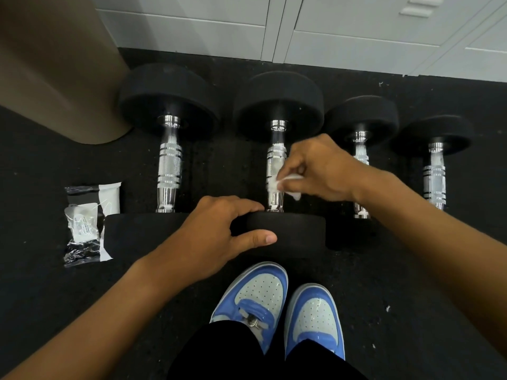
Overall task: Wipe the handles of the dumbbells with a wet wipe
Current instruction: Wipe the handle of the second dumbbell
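R hand [321, 168] wipes handle [275, 160], seemingly.

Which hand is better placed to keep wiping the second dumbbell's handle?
The right hand. It already pinches the wet wipe against the chrome handle of the second dumbbell. The left hand rests on that dumbbell's near weight head, steadying it, and holds no wipe.

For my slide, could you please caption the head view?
Right hand wipes the second dumbbell's handle with a wet wipe; left hand steadies it.
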Action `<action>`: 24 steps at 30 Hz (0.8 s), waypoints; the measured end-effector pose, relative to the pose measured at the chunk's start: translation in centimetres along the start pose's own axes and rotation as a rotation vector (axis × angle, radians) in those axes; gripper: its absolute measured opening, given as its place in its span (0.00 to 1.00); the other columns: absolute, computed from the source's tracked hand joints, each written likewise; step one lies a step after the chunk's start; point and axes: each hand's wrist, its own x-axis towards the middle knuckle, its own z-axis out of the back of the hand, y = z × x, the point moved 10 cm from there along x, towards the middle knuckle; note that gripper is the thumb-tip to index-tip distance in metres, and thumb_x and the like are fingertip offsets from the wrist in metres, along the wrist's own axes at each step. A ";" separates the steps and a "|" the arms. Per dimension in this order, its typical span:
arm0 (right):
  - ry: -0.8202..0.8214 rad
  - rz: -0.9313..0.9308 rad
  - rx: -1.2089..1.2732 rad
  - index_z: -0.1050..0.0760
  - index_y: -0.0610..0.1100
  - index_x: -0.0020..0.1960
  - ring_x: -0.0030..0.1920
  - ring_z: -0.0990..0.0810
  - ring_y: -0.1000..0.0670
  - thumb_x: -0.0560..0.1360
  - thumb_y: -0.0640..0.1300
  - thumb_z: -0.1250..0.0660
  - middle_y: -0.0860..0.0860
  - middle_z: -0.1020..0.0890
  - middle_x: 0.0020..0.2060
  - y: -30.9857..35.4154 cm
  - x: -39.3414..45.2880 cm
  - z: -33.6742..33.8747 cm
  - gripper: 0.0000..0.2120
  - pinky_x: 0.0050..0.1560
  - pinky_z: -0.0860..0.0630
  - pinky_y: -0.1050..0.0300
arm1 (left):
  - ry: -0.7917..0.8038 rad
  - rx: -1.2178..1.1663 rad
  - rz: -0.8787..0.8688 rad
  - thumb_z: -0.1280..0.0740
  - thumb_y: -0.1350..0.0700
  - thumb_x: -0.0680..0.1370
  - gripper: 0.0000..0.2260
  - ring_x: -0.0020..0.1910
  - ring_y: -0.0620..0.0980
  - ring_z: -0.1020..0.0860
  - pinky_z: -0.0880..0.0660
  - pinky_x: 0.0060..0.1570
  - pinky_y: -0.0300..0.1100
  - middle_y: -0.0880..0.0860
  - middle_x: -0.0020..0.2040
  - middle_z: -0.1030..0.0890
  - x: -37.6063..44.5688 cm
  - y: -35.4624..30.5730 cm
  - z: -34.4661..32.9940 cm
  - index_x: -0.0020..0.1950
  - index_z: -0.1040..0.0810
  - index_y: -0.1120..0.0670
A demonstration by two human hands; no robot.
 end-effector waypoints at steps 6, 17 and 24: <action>0.092 0.054 -0.009 0.15 0.47 0.41 0.35 0.24 0.59 0.67 0.45 0.25 0.52 0.18 0.36 1.8 -1.0 -2.3 0.04 0.40 0.31 0.73 | -0.001 0.006 -0.005 0.37 0.34 0.67 0.27 0.52 0.38 0.24 0.29 0.51 0.30 0.43 0.52 0.20 0.0 0.0 0.0 0.61 0.22 0.45; 0.068 -0.012 0.019 0.15 0.47 0.40 0.31 0.24 0.61 0.66 0.45 0.24 0.53 0.19 0.32 0.6 -1.1 -1.8 0.04 0.37 0.33 0.76 | -0.005 0.007 -0.009 0.37 0.34 0.67 0.26 0.50 0.36 0.24 0.30 0.47 0.27 0.41 0.49 0.20 0.0 -0.2 0.0 0.60 0.21 0.45; -0.012 0.046 -0.034 0.15 0.47 0.40 0.36 0.24 0.58 0.67 0.47 0.24 0.52 0.18 0.36 1.7 0.2 -0.7 0.05 0.39 0.31 0.71 | -0.004 0.026 -0.009 0.37 0.34 0.67 0.27 0.51 0.38 0.24 0.30 0.49 0.28 0.42 0.51 0.20 0.0 -0.2 0.0 0.61 0.22 0.46</action>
